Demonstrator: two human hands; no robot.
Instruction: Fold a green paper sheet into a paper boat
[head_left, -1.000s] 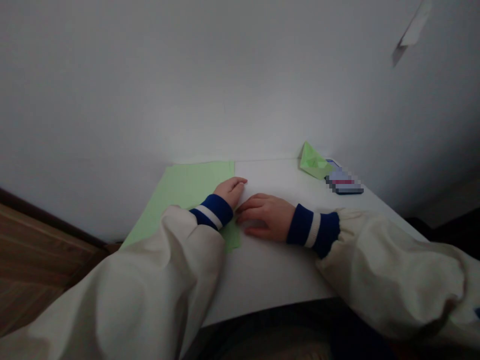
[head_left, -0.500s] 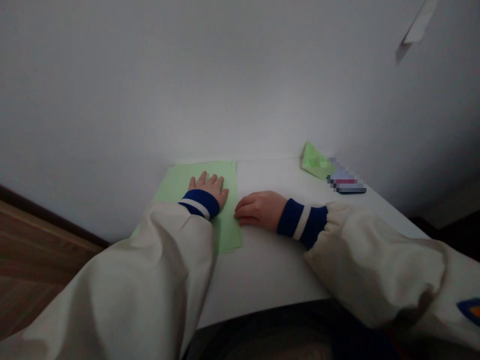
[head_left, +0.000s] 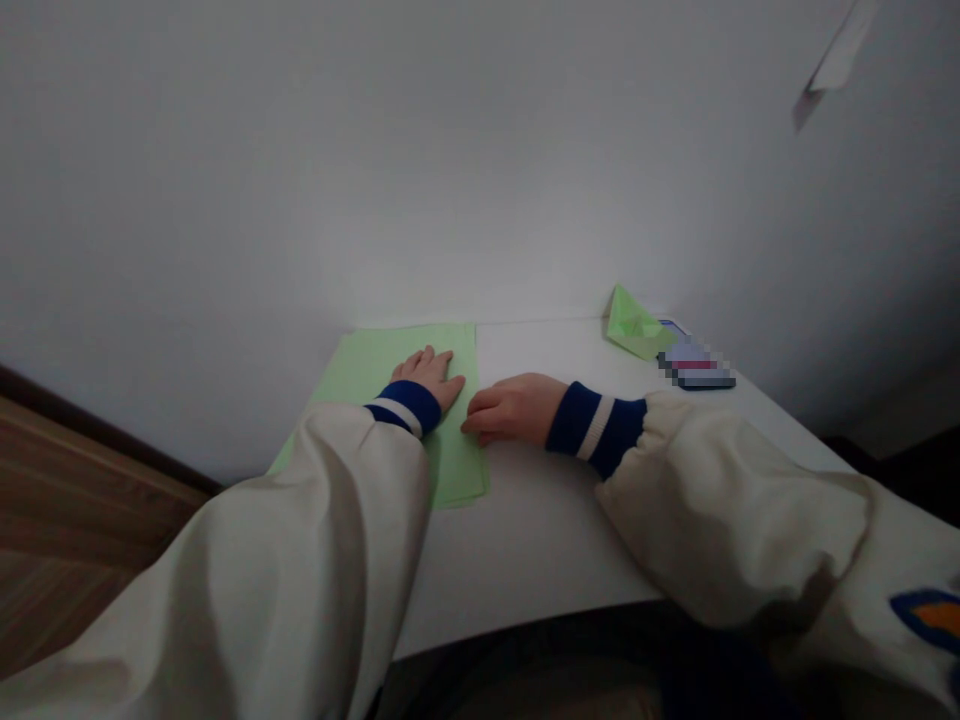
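Observation:
A light green sheet of paper (head_left: 375, 365) lies flat on the left part of the white table (head_left: 555, 520). My left hand (head_left: 431, 372) rests on the sheet with its fingers stretched out flat, palm down. My right hand (head_left: 510, 408) lies at the sheet's right edge, its curled fingertips pressing down along that edge. Both arms wear cream sleeves with blue and white cuffs.
A folded green paper boat (head_left: 634, 325) stands at the table's far right, against a small blurred dark object (head_left: 697, 366). A plain white wall rises behind the table. Wooden flooring shows at the left. A strip of paper (head_left: 829, 60) hangs on the wall, upper right.
My left hand has moved from the sheet's right edge onto the sheet and spread flat. My right hand has slid left to the sheet's edge.

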